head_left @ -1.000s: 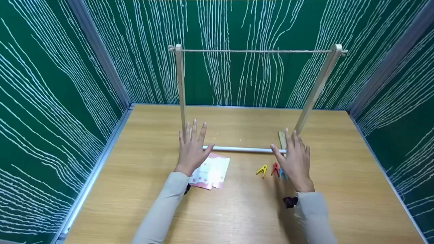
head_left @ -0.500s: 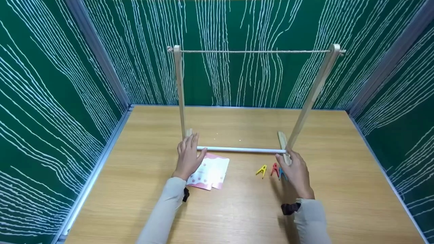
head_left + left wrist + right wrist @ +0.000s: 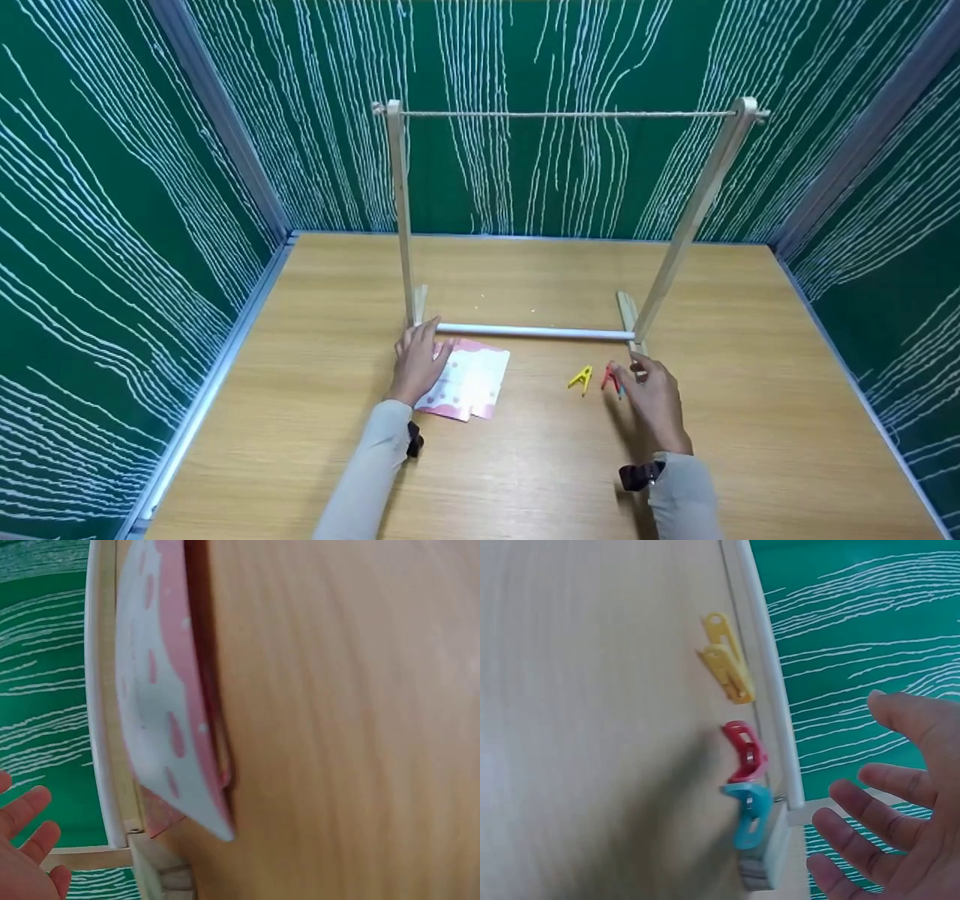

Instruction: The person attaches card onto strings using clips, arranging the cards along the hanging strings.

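My right wrist view reveals a blue clip (image 3: pixel 748 816) that my right hand (image 3: pixel 654 401) hides from the head view, and both hands, fingers loosely apart, have drawn back from the rack (image 3: pixel 536 331) on the bench (image 3: pixel 525 465).

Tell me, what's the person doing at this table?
A person's left hand rests at the edge of a pink and white card. The right hand hovers open beside three little pegs: yellow, red and blue. A small wooden rack with a string stands behind them.
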The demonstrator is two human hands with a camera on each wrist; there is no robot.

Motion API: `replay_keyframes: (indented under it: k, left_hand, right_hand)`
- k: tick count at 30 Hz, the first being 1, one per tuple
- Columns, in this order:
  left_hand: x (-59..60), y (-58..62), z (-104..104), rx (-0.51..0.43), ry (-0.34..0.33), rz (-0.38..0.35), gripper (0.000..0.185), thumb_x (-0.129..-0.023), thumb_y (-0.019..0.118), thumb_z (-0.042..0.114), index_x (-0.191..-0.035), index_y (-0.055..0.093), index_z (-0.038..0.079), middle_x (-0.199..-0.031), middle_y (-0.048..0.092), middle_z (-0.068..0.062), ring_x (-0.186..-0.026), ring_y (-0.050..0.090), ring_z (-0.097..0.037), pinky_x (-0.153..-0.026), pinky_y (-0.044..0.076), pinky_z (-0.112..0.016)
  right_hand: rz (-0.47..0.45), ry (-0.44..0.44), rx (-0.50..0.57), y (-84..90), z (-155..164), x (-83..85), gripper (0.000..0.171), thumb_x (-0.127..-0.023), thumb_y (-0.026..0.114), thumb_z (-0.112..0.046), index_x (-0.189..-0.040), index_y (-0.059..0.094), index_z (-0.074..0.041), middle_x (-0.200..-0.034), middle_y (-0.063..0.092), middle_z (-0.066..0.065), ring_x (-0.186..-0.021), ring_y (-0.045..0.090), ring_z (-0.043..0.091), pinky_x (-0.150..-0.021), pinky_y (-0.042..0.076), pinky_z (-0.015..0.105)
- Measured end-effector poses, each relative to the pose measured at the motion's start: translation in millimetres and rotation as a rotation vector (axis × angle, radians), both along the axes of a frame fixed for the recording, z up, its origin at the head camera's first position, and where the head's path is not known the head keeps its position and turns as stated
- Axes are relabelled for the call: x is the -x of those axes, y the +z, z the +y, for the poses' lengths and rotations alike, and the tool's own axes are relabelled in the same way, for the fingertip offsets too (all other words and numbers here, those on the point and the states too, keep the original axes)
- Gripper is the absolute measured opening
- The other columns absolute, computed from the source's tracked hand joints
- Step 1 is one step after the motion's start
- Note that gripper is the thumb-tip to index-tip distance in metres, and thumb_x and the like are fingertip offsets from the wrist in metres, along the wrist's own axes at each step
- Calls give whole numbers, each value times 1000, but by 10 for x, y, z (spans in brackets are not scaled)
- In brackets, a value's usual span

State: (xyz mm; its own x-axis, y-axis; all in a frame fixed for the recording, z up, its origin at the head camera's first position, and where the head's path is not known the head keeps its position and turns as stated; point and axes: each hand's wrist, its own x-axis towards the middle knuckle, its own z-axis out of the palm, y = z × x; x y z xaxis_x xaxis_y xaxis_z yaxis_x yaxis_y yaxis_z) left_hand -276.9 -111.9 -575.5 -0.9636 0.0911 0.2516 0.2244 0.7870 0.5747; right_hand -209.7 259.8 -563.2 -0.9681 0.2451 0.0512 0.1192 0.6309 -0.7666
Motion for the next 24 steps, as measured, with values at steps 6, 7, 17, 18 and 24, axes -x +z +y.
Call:
replay_keyframes:
  k: [6,7,17,18,24]
  left_hand:
    - [13,-119,5,-10,14,-57,54,-95,56,36,-141,45,10,-132,55,-13,-128,39,-34,-106,26,-54]
    - [14,-136,3,-14,15,-65,54,-95,57,35,-141,46,9,-128,56,-13,-128,39,-34,-105,26,-54]
    - [50,-212,-51,-84,51,-173,50,-95,57,31,-140,46,11,-125,56,-11,-124,42,-30,-104,28,-51]
    - [54,-221,-58,-92,54,-177,50,-95,58,30,-140,46,10,-120,57,-11,-121,44,-29,-102,29,-51]
    - [76,-237,-73,-95,69,-190,51,-93,61,29,-136,50,5,-106,53,-11,-110,46,-29,-97,31,-50]
  right_hand:
    - [-46,-2,32,-116,28,-15,58,-92,64,-32,-135,50,5,-114,62,26,-98,62,32,-68,50,27]
    - [-50,1,38,-132,30,-20,59,-92,64,-32,-135,50,5,-114,62,26,-96,63,32,-66,49,24]
    - [-59,-1,39,-247,56,-53,57,-90,67,-30,-130,53,8,-106,58,25,-91,58,29,-69,46,27]
    - [-64,-1,39,-252,56,-52,57,-90,67,-30,-130,53,8,-105,58,24,-90,56,28,-69,45,28]
    - [-97,-18,29,-266,55,-57,58,-89,69,-30,-129,54,8,-106,55,24,-88,52,27,-71,44,32]
